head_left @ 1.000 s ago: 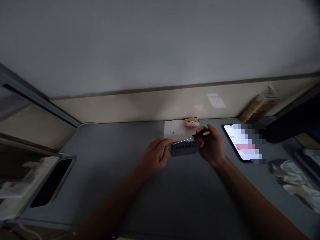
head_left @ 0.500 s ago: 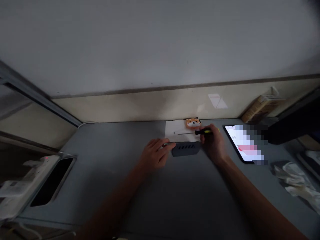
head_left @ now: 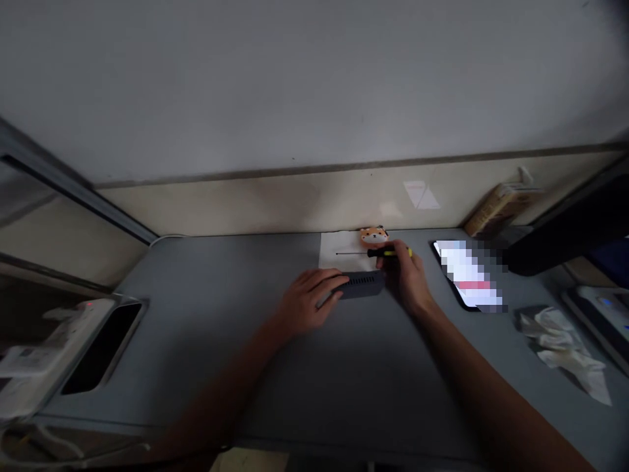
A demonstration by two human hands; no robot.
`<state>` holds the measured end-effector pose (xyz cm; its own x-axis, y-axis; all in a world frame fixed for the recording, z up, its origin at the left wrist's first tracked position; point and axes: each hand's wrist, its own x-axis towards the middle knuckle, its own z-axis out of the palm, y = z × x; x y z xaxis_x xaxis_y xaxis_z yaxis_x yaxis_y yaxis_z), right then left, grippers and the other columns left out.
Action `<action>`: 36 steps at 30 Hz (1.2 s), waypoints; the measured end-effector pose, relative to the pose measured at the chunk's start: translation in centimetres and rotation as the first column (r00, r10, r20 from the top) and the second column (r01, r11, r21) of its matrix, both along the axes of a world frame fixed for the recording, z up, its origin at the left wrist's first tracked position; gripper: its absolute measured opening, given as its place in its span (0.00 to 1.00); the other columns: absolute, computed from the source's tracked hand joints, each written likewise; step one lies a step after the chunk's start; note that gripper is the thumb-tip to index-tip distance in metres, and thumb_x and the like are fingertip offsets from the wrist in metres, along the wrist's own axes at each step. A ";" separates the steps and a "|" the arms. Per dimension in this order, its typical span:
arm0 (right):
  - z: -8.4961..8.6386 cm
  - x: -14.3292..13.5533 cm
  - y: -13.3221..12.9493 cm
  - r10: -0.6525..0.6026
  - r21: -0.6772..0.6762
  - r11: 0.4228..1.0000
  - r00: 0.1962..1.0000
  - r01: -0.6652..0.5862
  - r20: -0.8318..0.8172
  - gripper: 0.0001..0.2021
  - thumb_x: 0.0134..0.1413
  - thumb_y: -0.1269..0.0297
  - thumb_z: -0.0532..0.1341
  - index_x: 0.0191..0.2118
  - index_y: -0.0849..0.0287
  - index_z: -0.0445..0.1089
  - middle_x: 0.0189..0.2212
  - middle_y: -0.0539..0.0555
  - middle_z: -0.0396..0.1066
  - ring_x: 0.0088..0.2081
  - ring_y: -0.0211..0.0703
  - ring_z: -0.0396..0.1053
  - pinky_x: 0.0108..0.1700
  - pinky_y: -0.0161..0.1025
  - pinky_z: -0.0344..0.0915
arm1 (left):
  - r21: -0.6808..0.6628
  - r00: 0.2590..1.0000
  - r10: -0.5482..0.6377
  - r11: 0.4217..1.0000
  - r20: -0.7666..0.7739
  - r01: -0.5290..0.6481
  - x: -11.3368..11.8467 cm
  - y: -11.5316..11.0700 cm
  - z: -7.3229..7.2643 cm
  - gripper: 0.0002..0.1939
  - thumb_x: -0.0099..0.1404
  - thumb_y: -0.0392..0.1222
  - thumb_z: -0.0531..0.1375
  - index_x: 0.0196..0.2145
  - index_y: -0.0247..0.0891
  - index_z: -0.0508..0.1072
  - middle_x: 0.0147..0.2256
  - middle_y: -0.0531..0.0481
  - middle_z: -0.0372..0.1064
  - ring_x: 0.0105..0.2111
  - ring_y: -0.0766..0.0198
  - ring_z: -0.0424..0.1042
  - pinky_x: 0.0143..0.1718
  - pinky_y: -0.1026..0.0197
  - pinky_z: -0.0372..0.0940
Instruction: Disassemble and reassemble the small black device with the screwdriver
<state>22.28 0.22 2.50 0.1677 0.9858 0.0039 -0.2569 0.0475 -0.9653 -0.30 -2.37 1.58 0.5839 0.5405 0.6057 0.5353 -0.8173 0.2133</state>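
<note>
My left hand grips the left end of a dark grey box with vent slots, fingers over its top and thumb at the near side. In my right hand is a black and yellow screwdriver, its thin shaft pointing left above a sheet of white paper. At the shaft's end a tiny dark piece shows; whether it clings to the tip or lies on the paper I cannot tell. An orange animal-faced case sits at the back of the paper, beyond the screwdriver.
A lit phone lies to the right, with crumpled tissue nearer me. A brown box leans by the wall. Another dark-screened phone rests at the left edge beside a white power strip. A black object juts in at right.
The screwdriver's tip has moved left to the tiny dark piece, which was apart from it before. My left hand's fingers reach further over the slotted box. The whole view has shifted slightly.
</note>
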 end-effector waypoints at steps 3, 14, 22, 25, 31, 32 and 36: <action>0.0 0.4 0.4 -0.061 -0.001 0.998 0.991 0.061 -0.116 0.26 0.47 0.34 0.65 0.26 0.56 0.74 0.17 0.48 0.67 0.18 0.34 0.59 0.20 0.34 0.54 | 0.016 1.000 0.004 1.000 0.014 -0.004 -0.4 0.1 0.4 0.12 0.74 0.36 0.53 0.52 0.40 0.71 0.46 0.43 0.76 0.45 0.58 0.77 0.48 0.55 0.70; 0.7 2.4 0.9 -0.161 -0.014 0.986 0.944 0.164 -0.288 0.25 0.47 0.39 0.67 0.18 0.56 0.67 0.12 0.44 0.55 0.13 0.28 0.45 0.15 0.34 0.44 | 0.102 0.999 0.036 0.994 -0.041 -0.032 0.9 -1.0 0.7 0.19 0.72 0.35 0.52 0.58 0.38 0.68 0.53 0.39 0.72 0.54 0.53 0.72 0.53 0.52 0.67; 0.6 2.5 0.9 -0.171 0.009 0.983 0.944 0.181 -0.282 0.25 0.51 0.41 0.65 0.17 0.56 0.65 0.09 0.41 0.46 0.12 0.28 0.41 0.16 0.34 0.43 | 0.133 0.982 0.169 0.979 -0.087 -0.157 2.5 -2.3 -0.3 0.22 0.73 0.36 0.53 0.63 0.37 0.66 0.58 0.37 0.67 0.55 0.51 0.68 0.55 0.51 0.62; 0.7 2.4 0.8 -0.168 0.005 0.984 0.949 0.175 -0.266 0.25 0.51 0.41 0.65 0.17 0.56 0.66 0.08 0.41 0.45 0.12 0.29 0.42 0.16 0.34 0.43 | 0.112 0.977 0.180 0.980 -0.113 -0.167 2.3 -2.3 -0.5 0.23 0.74 0.37 0.52 0.64 0.37 0.64 0.59 0.36 0.66 0.55 0.50 0.68 0.54 0.50 0.61; 1.0 2.5 0.6 -0.192 -0.014 0.981 0.950 0.194 -0.245 0.24 0.49 0.42 0.66 0.18 0.57 0.65 0.11 0.42 0.50 0.13 0.28 0.42 0.16 0.35 0.41 | 0.104 0.963 0.223 0.972 -0.149 -0.209 2.7 -2.3 -0.7 0.25 0.74 0.38 0.51 0.67 0.38 0.62 0.59 0.36 0.65 0.53 0.49 0.68 0.52 0.51 0.61; 1.0 2.6 0.6 -0.187 -0.012 0.982 0.952 0.190 -0.240 0.24 0.49 0.41 0.66 0.18 0.57 0.66 0.11 0.42 0.51 0.13 0.28 0.42 0.16 0.35 0.42 | 0.109 0.961 0.230 0.971 -0.156 -0.215 2.8 -2.3 -0.7 0.25 0.75 0.38 0.51 0.67 0.39 0.62 0.59 0.36 0.65 0.53 0.49 0.68 0.51 0.51 0.61; 0.9 2.8 0.7 -0.155 0.007 0.987 0.964 0.160 -0.216 0.24 0.48 0.41 0.66 0.18 0.57 0.66 0.11 0.43 0.51 0.13 0.29 0.44 0.16 0.34 0.43 | 0.095 0.955 0.245 0.968 -0.169 -0.232 2.9 -2.4 -0.7 0.25 0.74 0.38 0.51 0.67 0.43 0.63 0.58 0.38 0.65 0.52 0.51 0.67 0.50 0.53 0.61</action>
<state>25.13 0.89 3.40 0.3201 0.9470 -0.0259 -0.4450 0.1262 -0.8866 2.59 -4.77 0.89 0.5454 0.6353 0.5468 0.7402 -0.6711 0.0413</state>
